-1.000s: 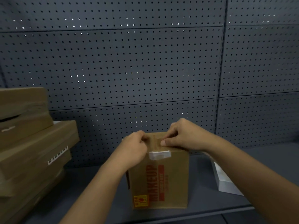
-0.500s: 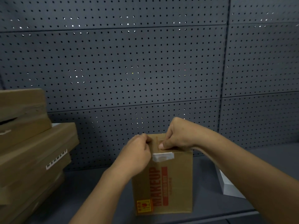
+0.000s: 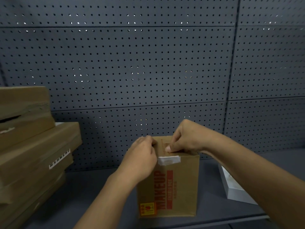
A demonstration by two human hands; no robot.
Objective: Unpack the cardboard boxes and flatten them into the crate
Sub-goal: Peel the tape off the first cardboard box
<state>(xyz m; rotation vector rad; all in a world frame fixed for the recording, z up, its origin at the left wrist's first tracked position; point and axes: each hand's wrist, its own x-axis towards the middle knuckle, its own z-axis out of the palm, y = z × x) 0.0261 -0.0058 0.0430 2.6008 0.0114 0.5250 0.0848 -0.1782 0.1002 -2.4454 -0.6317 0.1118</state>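
Centrally, the upright brown cardboard box printed "MAKEUP" in red [image 3: 171, 187] stands on the dark grey shelf [image 3: 99, 195]. Both hands work at its top: the left hand [image 3: 140, 156] curls over the top left edge, and the right hand [image 3: 186, 138] pinches the clear tape strip [image 3: 168, 160] along the top seam. Left of the box lies a stack of flat brown cardboard cartons [image 3: 33, 146]; right of it, a white slab [image 3: 234, 189]. Behind it stands a grey perforated panel [image 3: 132, 63].
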